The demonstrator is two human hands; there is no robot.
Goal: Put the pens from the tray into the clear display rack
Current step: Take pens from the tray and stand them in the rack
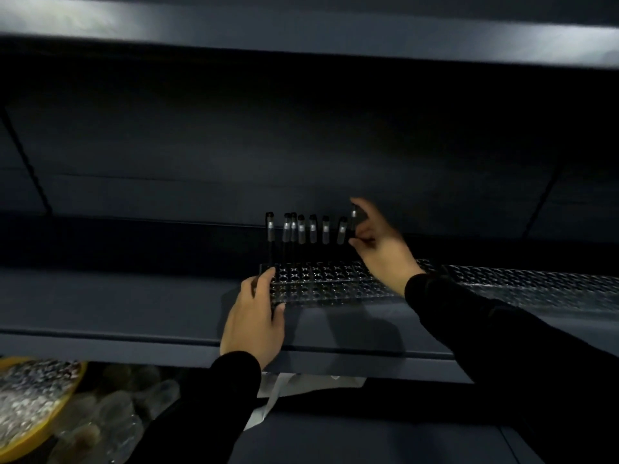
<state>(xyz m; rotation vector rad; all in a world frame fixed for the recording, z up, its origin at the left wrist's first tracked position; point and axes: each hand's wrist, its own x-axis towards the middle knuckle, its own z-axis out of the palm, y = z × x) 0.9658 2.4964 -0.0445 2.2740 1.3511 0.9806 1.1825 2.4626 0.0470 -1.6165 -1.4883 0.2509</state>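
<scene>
A clear display rack with a grid of round holes is seen on a dark shelf, under another shelf board above. The rack's left end is held by the left hand: fingers are curled over the top edge, thumb is pressed at the front corner, so this grip is closed on the rack. Seven pens are stood upright in the rack's back row, dark caps up, pale labels visible on the barrels. An eighth pen is pinched upright between thumb and fingertips of the right hand, just right of the standing row and above the rack's back holes; whether its tip is already in a hole cannot be told, as it is hidden by the hand. Both arms are covered by black sleeves. A second clear perforated rack is seen further right on the same shelf. Below the shelf, at lower left, a yellow-rimmed object with crinkled clear plastic is blurred. The tray is not identifiable.
</scene>
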